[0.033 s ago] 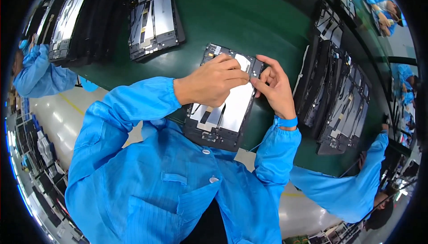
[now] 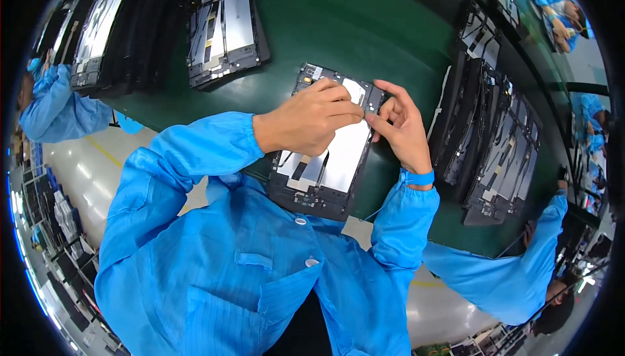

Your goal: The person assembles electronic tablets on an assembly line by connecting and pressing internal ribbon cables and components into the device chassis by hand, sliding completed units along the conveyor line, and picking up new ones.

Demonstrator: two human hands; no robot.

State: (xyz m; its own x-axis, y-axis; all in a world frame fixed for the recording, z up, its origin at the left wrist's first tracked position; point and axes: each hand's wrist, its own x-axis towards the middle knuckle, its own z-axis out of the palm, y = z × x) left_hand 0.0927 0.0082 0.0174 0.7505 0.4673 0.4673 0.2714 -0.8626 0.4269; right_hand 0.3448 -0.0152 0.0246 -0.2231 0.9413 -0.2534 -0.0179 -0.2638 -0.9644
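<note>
An opened tablet (image 2: 345,154) lies in front of me at the table's near edge, with its silvery metal plate, black frame and flex cables facing up. My left hand (image 2: 312,116) is over its upper half. The fingers are curled and pinched together near the tablet's right edge; whatever they hold is hidden. At the upper right edge is my right hand (image 2: 402,131), its thumb on the tablet beside the left fingertips and its index finger reaching toward the top corner. Its other fingers bend in against the side. A blue band (image 2: 418,178) circles the right wrist.
Similar opened tablets make a short stack (image 2: 224,34) at the far left, and another stack (image 2: 104,30) stands beyond it. Leaning tablets (image 2: 501,154) crowd the right side of the green table (image 2: 338,17). A co-worker's blue sleeve (image 2: 501,278) reaches in at the lower right.
</note>
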